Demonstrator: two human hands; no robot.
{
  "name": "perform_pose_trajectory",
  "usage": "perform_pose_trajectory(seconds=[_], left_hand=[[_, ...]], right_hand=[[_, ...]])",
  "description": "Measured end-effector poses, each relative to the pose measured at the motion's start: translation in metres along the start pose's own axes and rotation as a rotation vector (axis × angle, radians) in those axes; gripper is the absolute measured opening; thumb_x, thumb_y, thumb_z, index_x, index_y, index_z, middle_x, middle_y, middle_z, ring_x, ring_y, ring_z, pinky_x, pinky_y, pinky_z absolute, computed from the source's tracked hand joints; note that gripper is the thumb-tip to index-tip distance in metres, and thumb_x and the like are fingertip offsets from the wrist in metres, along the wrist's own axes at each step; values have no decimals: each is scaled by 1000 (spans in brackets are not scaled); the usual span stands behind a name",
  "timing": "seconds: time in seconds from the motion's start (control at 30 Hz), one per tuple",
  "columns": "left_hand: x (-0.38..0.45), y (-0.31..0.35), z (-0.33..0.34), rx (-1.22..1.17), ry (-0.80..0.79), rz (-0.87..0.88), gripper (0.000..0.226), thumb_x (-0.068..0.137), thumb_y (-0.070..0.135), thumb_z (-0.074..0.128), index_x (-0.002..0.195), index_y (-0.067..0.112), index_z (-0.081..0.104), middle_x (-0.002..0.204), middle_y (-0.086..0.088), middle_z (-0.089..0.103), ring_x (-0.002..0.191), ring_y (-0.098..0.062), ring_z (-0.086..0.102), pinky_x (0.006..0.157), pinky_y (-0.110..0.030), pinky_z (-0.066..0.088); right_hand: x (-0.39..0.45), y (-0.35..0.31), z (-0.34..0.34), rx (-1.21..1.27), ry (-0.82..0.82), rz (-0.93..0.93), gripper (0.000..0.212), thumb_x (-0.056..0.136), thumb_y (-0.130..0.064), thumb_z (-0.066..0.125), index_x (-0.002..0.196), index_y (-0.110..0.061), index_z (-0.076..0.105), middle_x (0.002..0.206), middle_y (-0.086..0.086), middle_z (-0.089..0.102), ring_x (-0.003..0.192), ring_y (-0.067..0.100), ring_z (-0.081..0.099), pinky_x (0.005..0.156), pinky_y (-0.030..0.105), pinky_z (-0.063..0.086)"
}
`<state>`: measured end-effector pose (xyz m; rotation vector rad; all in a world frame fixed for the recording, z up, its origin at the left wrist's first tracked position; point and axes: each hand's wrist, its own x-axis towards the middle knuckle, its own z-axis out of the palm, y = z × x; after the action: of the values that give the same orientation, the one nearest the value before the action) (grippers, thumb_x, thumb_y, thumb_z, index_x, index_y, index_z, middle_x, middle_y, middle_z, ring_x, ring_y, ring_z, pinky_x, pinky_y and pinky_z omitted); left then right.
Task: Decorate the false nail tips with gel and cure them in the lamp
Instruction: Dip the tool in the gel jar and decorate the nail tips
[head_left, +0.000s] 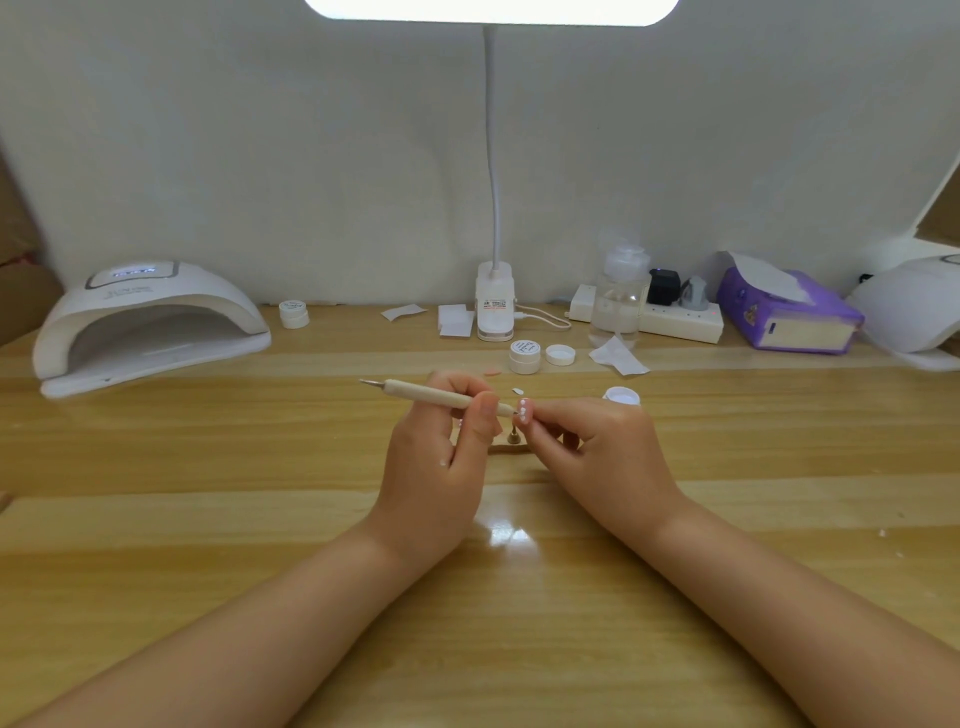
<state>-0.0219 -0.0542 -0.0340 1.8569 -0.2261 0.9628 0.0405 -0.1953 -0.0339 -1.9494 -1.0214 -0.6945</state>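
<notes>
White curing lamp (150, 317): at ten o'clock, mouth facing the desk.
Left hand (441, 447): pinching a stiff, light dotting pen (441, 396) at mid-shaft.
Nail tip (524, 412): centre, thin, likely slippery; best held by its edges.
Right hand (587, 447): fingers closed on the tip.

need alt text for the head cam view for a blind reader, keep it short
A person's left hand holds a dotting pen to a small false nail tip pinched in the right hand, above a wooden table. A white curing lamp sits back left; gel pots, a desk lamp and a tissue box line the wall.
</notes>
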Motion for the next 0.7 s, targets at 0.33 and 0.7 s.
perform_pose_trajectory(seconds=[0.33, 0.7], left_hand=[[1, -1, 0, -43, 24, -35, 9, 93, 23, 46, 87, 28, 51, 79, 5, 63, 66, -7, 58, 61, -18, 46], [1, 1, 0, -23, -8, -31, 11, 92, 22, 47, 86, 29, 51, 79, 2, 61, 67, -11, 58, 60, -20, 46]], right_hand=[[0, -1, -1, -9, -1, 0, 10, 85, -10, 67, 79, -8, 74, 63, 0, 68, 56, 12, 55, 55, 25, 44], [0, -2, -1, -6, -8, 2, 9, 86, -10, 67, 81, -9, 75, 64, -2, 68, 55, 9, 55, 55, 25, 44]])
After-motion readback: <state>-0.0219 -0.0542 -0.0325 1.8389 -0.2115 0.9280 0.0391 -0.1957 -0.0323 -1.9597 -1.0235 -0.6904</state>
